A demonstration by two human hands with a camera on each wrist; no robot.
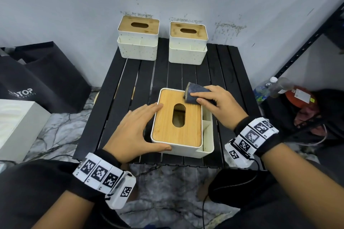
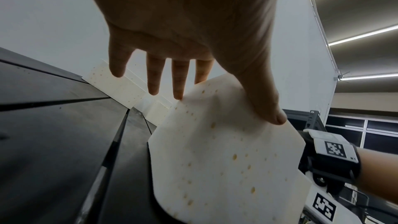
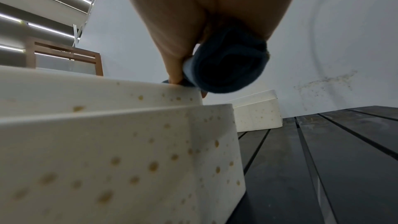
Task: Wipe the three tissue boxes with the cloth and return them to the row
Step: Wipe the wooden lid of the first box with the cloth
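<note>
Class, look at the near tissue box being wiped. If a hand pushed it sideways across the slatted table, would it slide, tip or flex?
The near tissue box probably slides rather than tips: it sits low and broad. Its walls look rigid, so little flex. The left hand braces it, suggesting it is light enough to shift under the cloth.

Black slatted table (image 1: 119, 87); black bag (image 1: 37, 80) left; plastic bottles (image 1: 270, 87), metal shelf frame (image 1: 307, 42) right.

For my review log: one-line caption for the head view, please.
Left hand steadies the near tissue box while the right hand wipes its wooden lid with a blue cloth.
</note>
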